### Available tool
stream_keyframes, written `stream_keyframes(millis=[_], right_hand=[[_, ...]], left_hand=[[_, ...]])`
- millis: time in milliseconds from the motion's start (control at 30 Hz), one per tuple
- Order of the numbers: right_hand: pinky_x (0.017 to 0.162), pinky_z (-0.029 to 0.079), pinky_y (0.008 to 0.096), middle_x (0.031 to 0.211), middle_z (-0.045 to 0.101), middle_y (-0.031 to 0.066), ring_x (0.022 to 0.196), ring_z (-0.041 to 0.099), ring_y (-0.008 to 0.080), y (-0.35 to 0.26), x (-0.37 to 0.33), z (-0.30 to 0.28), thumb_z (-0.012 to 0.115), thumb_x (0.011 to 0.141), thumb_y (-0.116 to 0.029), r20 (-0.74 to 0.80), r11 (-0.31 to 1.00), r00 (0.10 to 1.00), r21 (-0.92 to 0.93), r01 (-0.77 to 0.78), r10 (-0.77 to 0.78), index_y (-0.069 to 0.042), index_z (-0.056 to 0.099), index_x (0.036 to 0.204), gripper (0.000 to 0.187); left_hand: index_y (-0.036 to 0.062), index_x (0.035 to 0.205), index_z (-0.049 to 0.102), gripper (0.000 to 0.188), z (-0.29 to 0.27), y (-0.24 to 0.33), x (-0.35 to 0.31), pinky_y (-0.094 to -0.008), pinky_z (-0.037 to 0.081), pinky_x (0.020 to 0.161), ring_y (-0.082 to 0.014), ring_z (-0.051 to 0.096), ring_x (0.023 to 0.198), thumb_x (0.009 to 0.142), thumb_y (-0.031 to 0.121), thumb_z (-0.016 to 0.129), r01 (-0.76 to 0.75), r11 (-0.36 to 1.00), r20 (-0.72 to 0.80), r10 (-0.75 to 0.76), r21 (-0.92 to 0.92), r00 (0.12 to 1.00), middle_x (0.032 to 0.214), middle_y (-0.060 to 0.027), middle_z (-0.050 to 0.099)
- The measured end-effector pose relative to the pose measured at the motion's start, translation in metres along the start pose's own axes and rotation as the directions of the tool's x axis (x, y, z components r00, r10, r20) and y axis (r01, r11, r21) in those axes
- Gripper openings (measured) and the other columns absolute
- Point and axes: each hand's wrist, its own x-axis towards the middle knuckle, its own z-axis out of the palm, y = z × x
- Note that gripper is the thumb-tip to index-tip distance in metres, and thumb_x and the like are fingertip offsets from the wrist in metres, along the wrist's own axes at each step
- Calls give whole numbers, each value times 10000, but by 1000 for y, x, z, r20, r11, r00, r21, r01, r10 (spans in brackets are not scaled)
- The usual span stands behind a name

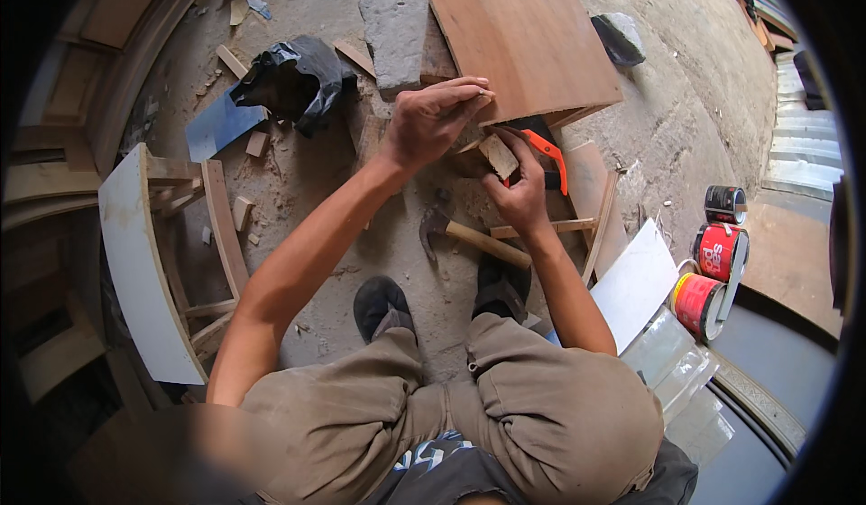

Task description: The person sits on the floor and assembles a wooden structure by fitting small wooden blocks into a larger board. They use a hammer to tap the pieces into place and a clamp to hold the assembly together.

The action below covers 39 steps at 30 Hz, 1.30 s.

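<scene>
My left hand (439, 124) is closed in a pinch beside the near corner of a brown plywood panel (523, 36). Whatever its fingertips hold is too small to name. In my right hand (520, 188) is a small wood block (499, 157), gripped between thumb and fingers just below the panel's near edge. Right behind this hand shows an orange tool handle (552, 158); the rest of that tool is mostly hidden. A claw hammer (478, 241) with a wooden handle lies on the floor between my feet and my hands.
On the left stands a white-faced wooden frame (149, 270), with a black plastic bag (293, 81) beyond it. A stone block (395, 41) and a grey rock (619, 39) flank the panel. To the right are paint cans (699, 302), a white board (636, 284) and clear sheets (672, 361).
</scene>
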Motion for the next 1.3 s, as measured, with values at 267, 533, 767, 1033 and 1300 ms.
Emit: stream_keyframes(millis=[267, 533, 767, 1033, 1300], right_hand=[[852, 505, 390, 1017, 616, 165, 919, 621, 298, -46, -4, -11, 785, 821, -178, -236, 964, 968, -226, -143, 88, 9, 597, 1104, 388], [825, 521, 487, 976, 675, 266, 953, 664, 446, -34, -33, -43, 761, 763, -115, 75, 837, 950, -498, -227, 302, 3, 540, 1194, 499], [814, 528, 441, 1070, 647, 254, 979, 645, 433, 29, -48, -48, 737, 723, -167, 401, 736, 829, -676, -19, 390, 2, 577, 1301, 623], [915, 524, 382, 1146, 669, 200, 1033, 678, 326, 10, -42, -76, 608, 894, -63, 434, 915, 817, -308, -261, 379, 14, 574, 1290, 405], [1045, 465, 372, 1314, 619, 184, 1238, 597, 263, 24, -27, -49, 586, 901, 5, 385, 922, 849, -14, -387, 362, 14, 498, 1400, 507]], left_hand=[[3, 1031, 758, 134, -7, 2, -2, -288, 585, 862, -169, 731, 966, 918, 33, 692, 3, 999, 19, -3, 34, 1000, 1078, -110, 757], [2, 1028, 754, 130, -5, -1, -3, -287, 588, 860, -160, 731, 970, 923, 44, 689, -15, 1000, 6, 15, 25, 1000, 1087, -98, 757], [-4, 1035, 750, 133, -5, 0, -3, -280, 585, 861, -162, 730, 967, 926, 42, 688, -22, 1000, 21, 22, 21, 1000, 1087, -109, 755], [-12, 1041, 749, 135, -6, -2, -6, -268, 579, 867, -132, 716, 946, 933, 36, 683, 37, 999, 10, -37, 4, 999, 1083, -95, 756], [-41, 1071, 742, 158, 0, 6, 2, -257, 571, 882, -110, 699, 963, 949, 29, 670, 185, 978, 22, -183, -93, 983, 1093, -83, 751]])
